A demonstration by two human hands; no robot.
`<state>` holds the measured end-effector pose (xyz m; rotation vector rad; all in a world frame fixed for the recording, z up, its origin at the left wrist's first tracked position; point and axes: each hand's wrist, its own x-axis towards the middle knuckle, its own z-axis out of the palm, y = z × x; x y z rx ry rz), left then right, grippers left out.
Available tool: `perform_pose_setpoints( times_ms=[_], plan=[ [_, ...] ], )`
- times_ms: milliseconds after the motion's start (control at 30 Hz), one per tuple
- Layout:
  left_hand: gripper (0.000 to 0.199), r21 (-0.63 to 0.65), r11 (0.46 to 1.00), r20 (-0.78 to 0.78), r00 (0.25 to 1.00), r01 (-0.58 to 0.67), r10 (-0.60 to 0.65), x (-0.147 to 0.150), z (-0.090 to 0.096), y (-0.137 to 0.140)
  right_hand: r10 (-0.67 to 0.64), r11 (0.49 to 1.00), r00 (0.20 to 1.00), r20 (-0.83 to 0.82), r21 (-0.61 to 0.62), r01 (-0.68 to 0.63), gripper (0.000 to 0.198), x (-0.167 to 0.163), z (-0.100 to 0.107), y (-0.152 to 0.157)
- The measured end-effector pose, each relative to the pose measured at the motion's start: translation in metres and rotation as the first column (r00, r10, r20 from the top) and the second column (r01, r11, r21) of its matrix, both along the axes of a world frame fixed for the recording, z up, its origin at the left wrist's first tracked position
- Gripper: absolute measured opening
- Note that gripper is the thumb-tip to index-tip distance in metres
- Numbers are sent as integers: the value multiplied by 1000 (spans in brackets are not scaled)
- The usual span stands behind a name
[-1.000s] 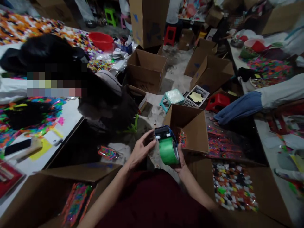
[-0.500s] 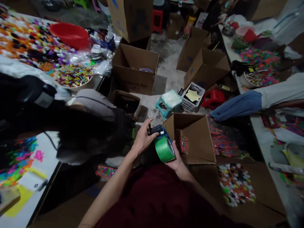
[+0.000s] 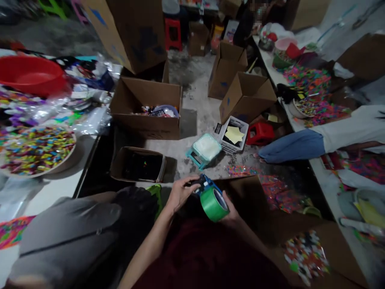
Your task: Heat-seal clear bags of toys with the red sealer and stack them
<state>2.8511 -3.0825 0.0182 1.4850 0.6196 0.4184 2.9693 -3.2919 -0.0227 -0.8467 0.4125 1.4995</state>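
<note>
A blue tape dispenser (image 3: 207, 182) carrying a roll of green tape (image 3: 212, 205) is held in front of my dark red shirt. My right hand (image 3: 231, 210) grips it from the right side, its fingers mostly hidden behind the roll. At the dispenser's dark front end, the thumb and fingers of my left hand (image 3: 180, 194) are closed in a pinch. Just beyond the roll is a cardboard box (image 3: 243, 192) with a shadowed inside.
A teal stool (image 3: 206, 148) and a grey crate (image 3: 233, 134) stand ahead on the floor. Open cartons (image 3: 147, 126) line the left, near a seated person in grey (image 3: 72, 237). On the right, a person's jeans (image 3: 294, 146) reach over bagged colourful pieces (image 3: 279, 192).
The view has shifted, and the seated person on the left has leaned lower. My left fingers have drawn closed on the dispenser's front end; earlier they were more spread.
</note>
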Motion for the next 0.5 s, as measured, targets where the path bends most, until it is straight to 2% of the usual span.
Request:
perform_pose_setpoints(
  times_ms=[200, 300, 400, 500],
  plan=[
    [38, -14, 1000, 20, 1000, 20, -20, 79, 28, 88, -42, 999, 989, -141, -26, 39, 60, 82, 33, 88],
    [40, -20, 999, -10, 1000, 29, -29, 117, 31, 128, -40, 998, 997, -66, 55, 44, 61, 112, 36, 128],
    [44, -107, 994, -30, 999, -31, 28, 165, 29, 169, -36, 994, 999, 16, 107, 34, 65, 141, 35, 167],
    [42, -159, 984, -1, 997, -82, 83, 214, 33, 214, -49, 988, 994, 100, 150, 33, 62, 186, 44, 224]
  ],
)
